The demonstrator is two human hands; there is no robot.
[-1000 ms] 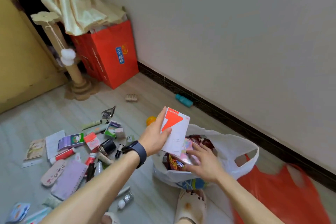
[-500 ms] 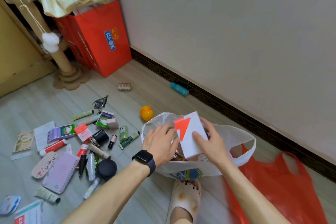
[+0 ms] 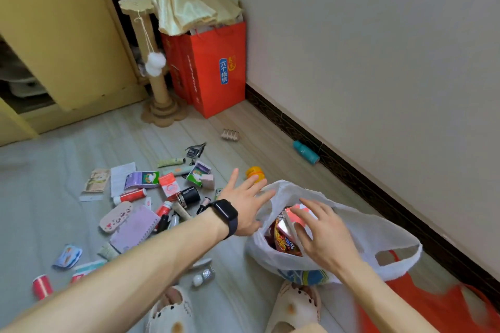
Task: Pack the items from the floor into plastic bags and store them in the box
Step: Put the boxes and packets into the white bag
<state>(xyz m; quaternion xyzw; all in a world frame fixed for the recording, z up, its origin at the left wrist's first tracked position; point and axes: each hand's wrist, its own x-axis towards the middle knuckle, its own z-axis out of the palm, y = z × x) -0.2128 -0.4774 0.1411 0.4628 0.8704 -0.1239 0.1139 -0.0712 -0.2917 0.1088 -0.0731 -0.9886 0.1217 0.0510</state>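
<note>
White plastic bag (image 3: 378, 227) sits on the grey floor (image 3: 40, 170) near the wall, its mouth wide open and one handle loop lying toward the right. Inside it a white and red box (image 3: 297, 212) lies on top of a bright snack packet (image 3: 284, 244). The right hand (image 3: 324, 235) is over the mouth of the bag, fingers spread and only slightly bent, resting flat on the box; it does not look to be gripping it. The left hand (image 3: 247, 197) is just beside the bag's left rim, palm down with fingers and thumb splayed and holding nothing, its fingertips at the edge of the plastic. A dark watch (image 3: 226, 215) is on that wrist.

Left of the bag the remaining items lie scattered on the floor: a purple notebook (image 3: 134, 227), a pink case (image 3: 115, 217) just beside it, a red tube (image 3: 130, 195), a black jar (image 3: 190, 194), a purple packet (image 3: 142, 179), a green and white carton (image 3: 198, 172), and several smaller tubes and sachets too small to tell apart. An orange ball (image 3: 255, 171) sits just beyond the left hand's fingers. A teal bottle (image 3: 305, 153) lies against the dark skirting, well apart from the rest.

A red plastic bag (image 3: 433, 311) lies flat to the right of the white one. Two pale slippers (image 3: 297, 305) show at the bottom edge. In the corner stand a red paper bag (image 3: 213, 70) and a cardboard scratching post (image 3: 154, 62).
</note>
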